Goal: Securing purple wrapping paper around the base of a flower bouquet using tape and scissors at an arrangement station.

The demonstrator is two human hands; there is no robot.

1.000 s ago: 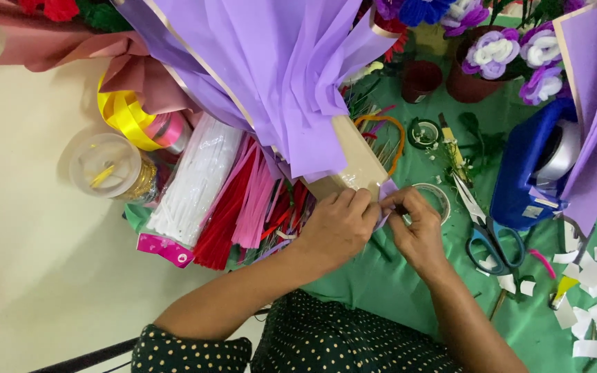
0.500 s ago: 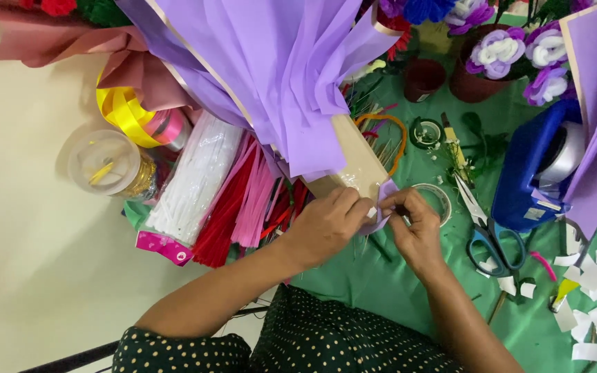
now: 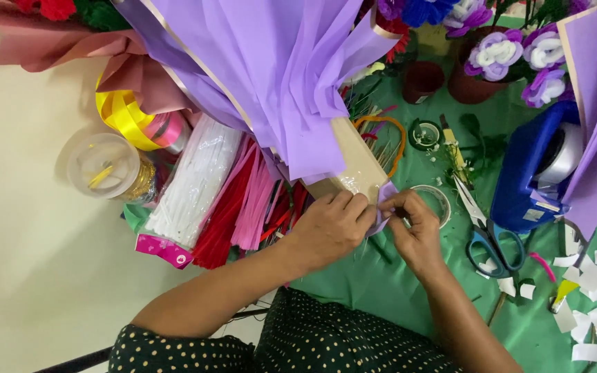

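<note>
Near the green table's left edge, left hand and right hand still pinch the lilac paper strip at the bouquet's wrapped stem, barely shifted

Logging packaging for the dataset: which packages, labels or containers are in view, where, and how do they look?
Bag of white sticks: clear plastic, long, magenta header end, left of the left hand.
Round tub: clear plastic with lid, far left on the cream surface.
Ribbon roll: yellow, above the tub.
Tape dispenser: blue, blocky, small pale label at its lower edge, to the side of the right hand.
No signs or screens.
</note>
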